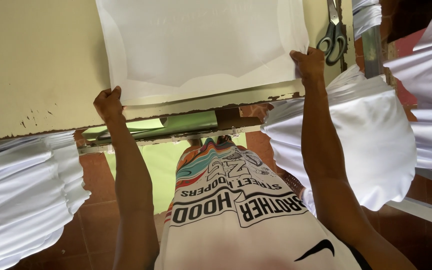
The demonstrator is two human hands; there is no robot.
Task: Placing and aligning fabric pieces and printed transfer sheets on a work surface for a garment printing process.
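Note:
A large white sheet (201,45) of thin fabric or paper lies spread on a pale cream worktable (36,65). My left hand (108,102) grips the sheet's near left corner at the table's chipped front edge. My right hand (307,62) pinches the near right corner, a little farther up the table. Both arms reach up from below, either side of my white printed shirt (236,215).
Grey-handled scissors (333,35) lie at the table's right end. Stacks of folded white cloth hang at the left (21,200) and at the right (371,145). A green roll (176,125) rests on a shelf under the table. The floor below is red tile (96,175).

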